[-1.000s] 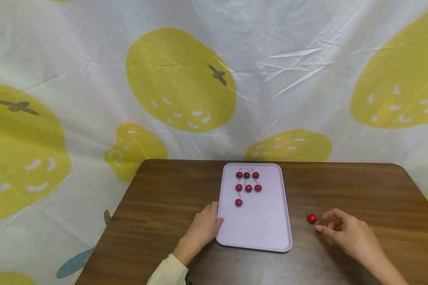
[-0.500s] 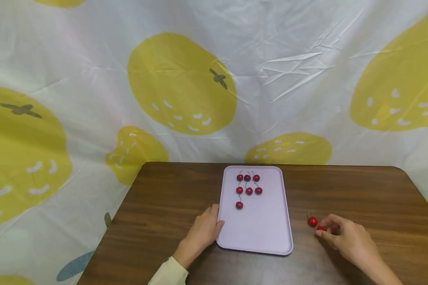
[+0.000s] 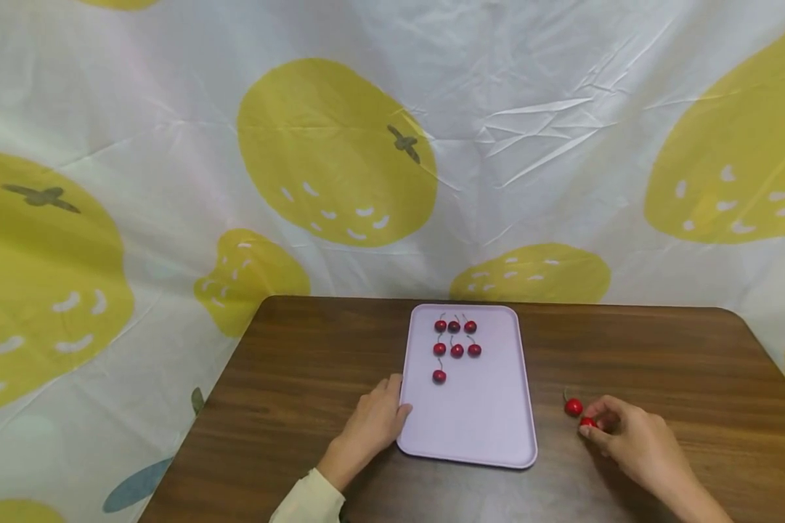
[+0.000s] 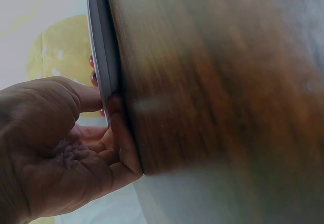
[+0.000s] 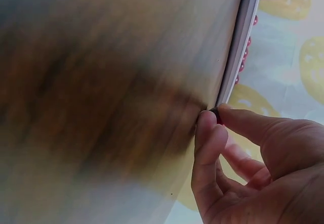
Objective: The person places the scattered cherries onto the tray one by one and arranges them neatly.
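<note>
A lilac tray (image 3: 467, 428) lies on the table, with several red stemmed cherries (image 3: 457, 351) in rows on its far part. My left hand (image 3: 374, 418) grips the tray's left edge; in the left wrist view the thumb (image 4: 88, 96) lies over the rim and the fingers bend against its side. Right of the tray, my right hand (image 3: 640, 439) pinches a cherry (image 3: 587, 422) between thumb and fingertips, low at the tabletop. Just beyond it sits another loose cherry (image 3: 573, 407), its stem pointing away. Fingers cover part of the pinched cherry in the right wrist view.
The brown wooden table (image 3: 327, 341) has rounded far corners. Behind it hangs a pale curtain (image 3: 529, 181) printed with large yellow fruit, close to the table's far edge.
The right hand's thumb and fingers have come together on the nearer loose cherry. My left hand and the tray keep their places; the view has tipped slightly.
</note>
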Available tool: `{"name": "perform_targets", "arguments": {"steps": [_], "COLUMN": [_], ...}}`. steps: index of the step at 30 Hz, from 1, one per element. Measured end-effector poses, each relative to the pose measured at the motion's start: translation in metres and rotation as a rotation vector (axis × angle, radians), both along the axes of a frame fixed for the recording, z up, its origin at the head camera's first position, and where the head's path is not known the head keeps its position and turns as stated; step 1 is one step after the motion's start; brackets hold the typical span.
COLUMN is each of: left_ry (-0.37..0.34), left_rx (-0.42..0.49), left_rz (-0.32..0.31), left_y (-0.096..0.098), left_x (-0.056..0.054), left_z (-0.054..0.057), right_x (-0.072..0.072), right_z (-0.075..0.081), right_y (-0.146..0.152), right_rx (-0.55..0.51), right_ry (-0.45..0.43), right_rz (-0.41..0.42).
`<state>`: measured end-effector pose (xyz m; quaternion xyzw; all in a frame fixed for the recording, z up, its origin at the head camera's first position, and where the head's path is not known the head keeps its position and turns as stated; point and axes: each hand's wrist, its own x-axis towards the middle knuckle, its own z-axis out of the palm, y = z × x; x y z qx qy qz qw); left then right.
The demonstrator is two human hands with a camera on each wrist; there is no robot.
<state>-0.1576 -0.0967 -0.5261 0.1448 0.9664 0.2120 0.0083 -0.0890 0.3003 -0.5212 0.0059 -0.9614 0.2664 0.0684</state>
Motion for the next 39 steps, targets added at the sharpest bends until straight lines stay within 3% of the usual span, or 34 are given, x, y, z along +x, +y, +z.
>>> {"name": "perform_targets", "arguments": {"steps": [7,13,20,24,31,39], "left_ry": [0.072,0.074,0.073,0.047,0.004,0.004], "left_rx": [-0.014,-0.018,-0.023,-0.018,-0.016,-0.006], "left_rz": [-0.025,-0.016,-0.019,-0.013,0.007,0.009], "left_y": [0.0,-0.001,-0.001,-0.001,0.0,0.0], "left_x": [0.001,0.003,0.003,0.001,-0.001,-0.001], "left_z": [0.0,-0.001,-0.001,0.0,-0.001,-0.001], "right_x": [0.002,0.0,-0.008,-0.017,-0.037,-0.059], "right_z": [0.002,0.009,0.019,0.023,0.022,0.02], "right_y": [-0.003,-0.016,-0.04,-0.053,-0.07,-0.093], "right_rx": [-0.01,-0.036,-0.201,-0.24,-0.271,-0.234], "right_ry": [0.071,0.188,0.334,0.385,0.385,0.388], "right_rz": [-0.005,0.005,0.064,0.106,0.149,0.203]}}
